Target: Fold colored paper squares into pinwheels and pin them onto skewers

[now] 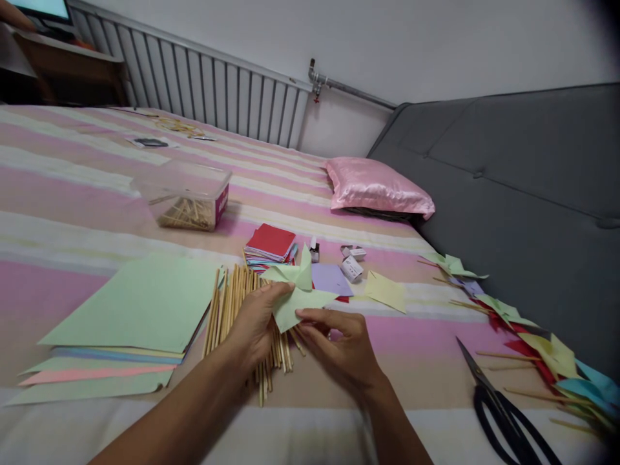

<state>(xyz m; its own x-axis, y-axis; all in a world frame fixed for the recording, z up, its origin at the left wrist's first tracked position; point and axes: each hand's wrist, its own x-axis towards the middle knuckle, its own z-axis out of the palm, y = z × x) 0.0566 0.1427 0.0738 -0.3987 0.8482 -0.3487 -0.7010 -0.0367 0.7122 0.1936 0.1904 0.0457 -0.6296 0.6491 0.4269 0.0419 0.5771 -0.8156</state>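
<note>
Pink-striped bedsheet (72,194) w/ radiator (208,90) & grey headboard (523,181) behind; left hand (254,323) & right hand (339,345) pinch green paper (293,310).

- light green paper (298,294): cut square, partly folded, corners bent to points, one tip standing up; near centre, pinched by left hand (254,326) and right hand (339,345)
- wooden sticks (232,303): thin, pale, loose bundle flat on the bed beneath the paper, running near-to-far
</note>
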